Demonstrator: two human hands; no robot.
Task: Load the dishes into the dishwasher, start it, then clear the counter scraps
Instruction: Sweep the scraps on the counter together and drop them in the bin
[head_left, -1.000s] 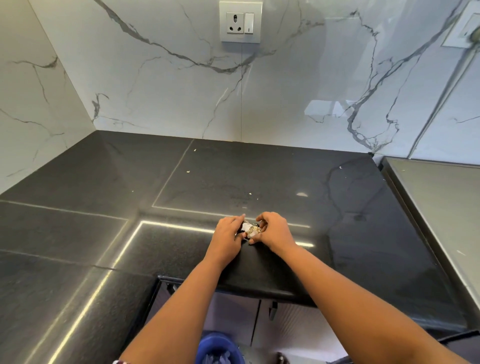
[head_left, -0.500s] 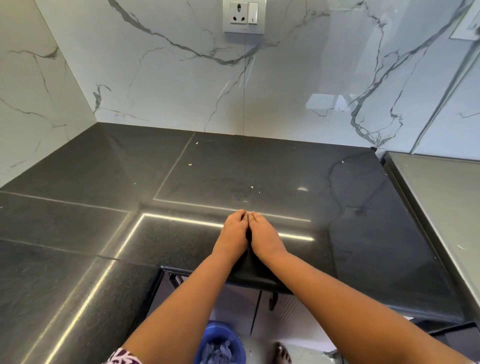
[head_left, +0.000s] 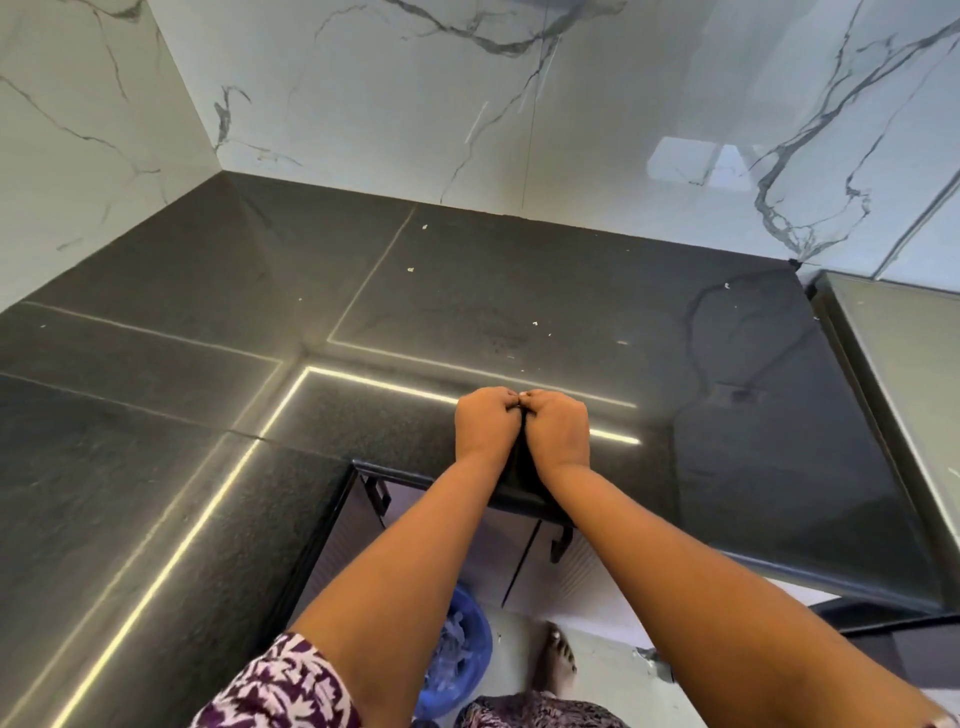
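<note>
My left hand (head_left: 485, 423) and my right hand (head_left: 558, 428) sit side by side on the black counter (head_left: 208, 415), close to its front edge. Their fingers are curled under and the knuckles and fingertips touch. The gathered scraps lie hidden inside the two hands. A few loose crumbs (head_left: 410, 269) remain scattered farther back on the counter, and one more crumb (head_left: 535, 323) lies just beyond my hands.
A blue bin (head_left: 462, 654) with pale contents stands on the floor below the counter edge, beside my bare foot (head_left: 558, 660). A steel surface (head_left: 904, 364) adjoins the counter on the right. Marble walls (head_left: 571, 130) close the back and left.
A second ago the scrap pile showed between my fingers. My hands then closed together over it and the fingers curled under. The view tilted down.
</note>
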